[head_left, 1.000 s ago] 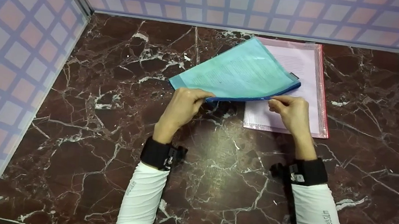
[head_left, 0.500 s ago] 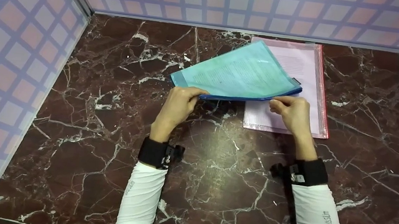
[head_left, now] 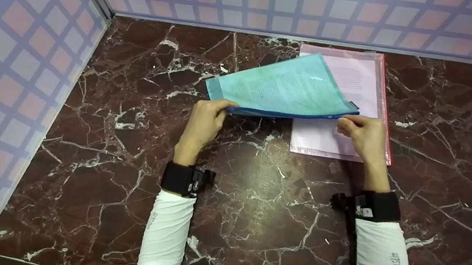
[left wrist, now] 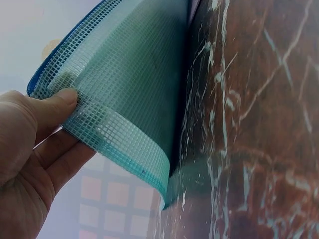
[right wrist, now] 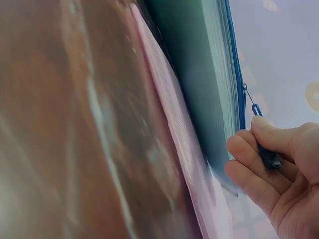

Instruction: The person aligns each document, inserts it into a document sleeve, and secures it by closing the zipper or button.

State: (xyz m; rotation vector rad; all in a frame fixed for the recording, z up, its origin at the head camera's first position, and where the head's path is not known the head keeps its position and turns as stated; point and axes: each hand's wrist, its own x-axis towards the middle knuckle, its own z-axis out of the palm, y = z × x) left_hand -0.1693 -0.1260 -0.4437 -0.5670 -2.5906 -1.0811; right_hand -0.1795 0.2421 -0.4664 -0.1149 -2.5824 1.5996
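Note:
A teal mesh zipper pouch point(head_left: 280, 84) with printed paper inside is held up by its near edge, which carries a blue zipper point(head_left: 281, 114). My left hand point(head_left: 204, 118) pinches the left end of that edge; in the left wrist view the thumb point(left wrist: 62, 99) presses on the mesh, with fingers behind it. At the right end, my right hand point(head_left: 365, 135) pinches the zipper pull point(right wrist: 269, 157), a blue loop with a dark tab, close beside the zipper edge. Under the pouch's right part lies a pink zipper pouch point(head_left: 327, 137), also with printed paper inside.
A dark red marbled table point(head_left: 125, 182) bears both pouches. Checkered panels point(head_left: 275, 9) stand along its back and sides, with metal strips at the corners. Black camera straps point(head_left: 178, 179) circle both wrists.
My right hand has moved right along the zipper with the pull, toward the pouch's right corner. My left hand has shifted left with its corner, and the zipper edge is straighter.

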